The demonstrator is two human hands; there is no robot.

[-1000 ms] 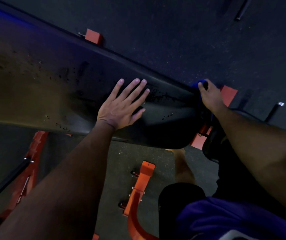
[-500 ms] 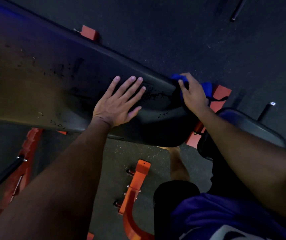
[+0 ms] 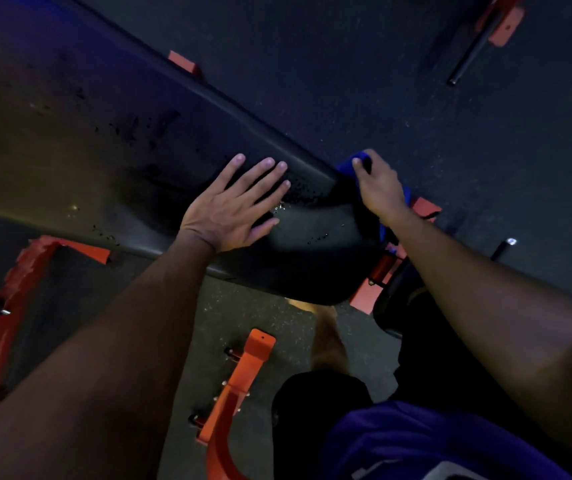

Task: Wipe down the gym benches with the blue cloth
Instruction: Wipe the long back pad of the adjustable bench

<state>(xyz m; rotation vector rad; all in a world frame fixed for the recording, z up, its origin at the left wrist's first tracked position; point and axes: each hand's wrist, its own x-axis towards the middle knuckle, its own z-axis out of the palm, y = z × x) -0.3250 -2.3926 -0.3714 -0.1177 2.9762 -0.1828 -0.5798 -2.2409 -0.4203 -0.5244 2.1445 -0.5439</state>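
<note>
The right grip (image 3: 380, 187) holds the cloth (image 3: 354, 162) at the desk's (image 3: 104, 150) far edge; the left grip (image 3: 231, 209) lies flat and wide beside it; orange frame (image 3: 239, 382) below.

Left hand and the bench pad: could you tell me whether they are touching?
Touching. The head view shows the left hand lying flat on the bench pad, fingers spread, with no gap under the palm.

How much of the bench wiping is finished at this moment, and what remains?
Nothing looks clearly finished: the black bench pad shows dark droplets and specks along its top, thickest by the left hand, which rests flat on it. In hand: the right hand grips the blue cloth at the pad's far edge near its rounded end. Left: the pad's speckled top. The light is dim, so wiped areas are hard to judge.
</note>
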